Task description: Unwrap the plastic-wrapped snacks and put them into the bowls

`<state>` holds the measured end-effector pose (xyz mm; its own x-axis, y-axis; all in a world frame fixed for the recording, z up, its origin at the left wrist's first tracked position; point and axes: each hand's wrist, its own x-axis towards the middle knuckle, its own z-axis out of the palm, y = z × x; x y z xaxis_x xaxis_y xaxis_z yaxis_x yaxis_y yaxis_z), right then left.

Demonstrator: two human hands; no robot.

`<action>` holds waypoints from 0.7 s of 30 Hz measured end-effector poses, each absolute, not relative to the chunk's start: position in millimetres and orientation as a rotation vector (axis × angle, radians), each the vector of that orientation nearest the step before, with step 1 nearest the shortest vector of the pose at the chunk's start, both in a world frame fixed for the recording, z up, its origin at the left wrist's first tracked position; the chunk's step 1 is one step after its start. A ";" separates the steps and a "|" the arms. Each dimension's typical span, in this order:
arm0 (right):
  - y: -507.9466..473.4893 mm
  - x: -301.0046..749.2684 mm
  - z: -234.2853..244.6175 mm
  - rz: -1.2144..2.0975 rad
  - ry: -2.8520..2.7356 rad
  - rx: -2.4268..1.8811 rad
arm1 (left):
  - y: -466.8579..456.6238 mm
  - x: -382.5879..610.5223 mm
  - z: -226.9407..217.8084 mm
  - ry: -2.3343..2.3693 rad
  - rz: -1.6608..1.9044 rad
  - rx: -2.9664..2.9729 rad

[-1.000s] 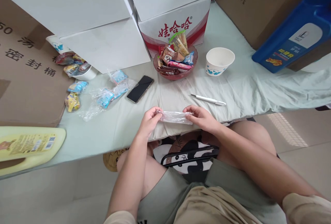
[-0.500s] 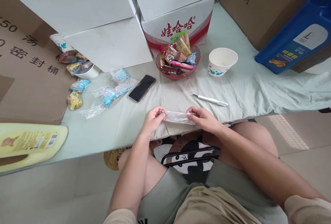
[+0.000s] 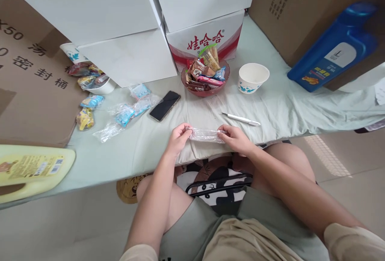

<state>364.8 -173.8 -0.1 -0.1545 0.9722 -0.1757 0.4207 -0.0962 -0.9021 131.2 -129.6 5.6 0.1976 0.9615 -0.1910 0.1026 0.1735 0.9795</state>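
A small clear plastic bag (image 3: 206,134) is stretched between my two hands at the near edge of the table. My left hand (image 3: 178,138) pinches its left end with closed fingers. My right hand (image 3: 236,137) pinches its right end the same way. Just beyond my right hand lies a white pen-like tool (image 3: 240,119) on the pale green cloth (image 3: 279,104).
A red bowl of wrapped snacks (image 3: 205,77) and a white paper bowl (image 3: 253,77) stand behind. A black phone (image 3: 165,105), loose snack packets in clear bags (image 3: 126,113) and a tipped paper bowl (image 3: 100,85) lie left. White boxes (image 3: 126,32), cardboard boxes, a blue jug (image 3: 333,54) and a yellow bottle (image 3: 33,170) ring the table.
My hands keep the same pinch on the bag and have barely shifted. The view has tilted slightly.
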 end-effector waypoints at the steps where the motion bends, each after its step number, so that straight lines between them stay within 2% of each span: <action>1: -173.9 366.0 1.0 1.234 -1.588 -1.525 | -128.6 131.4 5.0 1.186 0.879 1.200; 8: -166.9 407.0 27.6 1.021 -1.345 -1.562 | -127.0 125.9 7.6 1.175 0.852 1.117; 11: -155.8 437.6 54.7 0.709 -1.232 -1.714 | -127.6 123.4 7.9 1.162 0.846 1.121; 17: -119.5 488.6 109.9 -0.206 -1.388 -2.037 | -124.6 122.2 5.3 1.154 0.849 1.139; 19: -102.0 499.0 115.7 -0.324 -1.581 -2.112 | -123.3 122.5 5.1 1.150 0.843 1.141; 21: -80.7 504.6 115.1 -0.305 -1.804 -2.157 | -122.0 123.0 5.3 1.158 0.831 1.141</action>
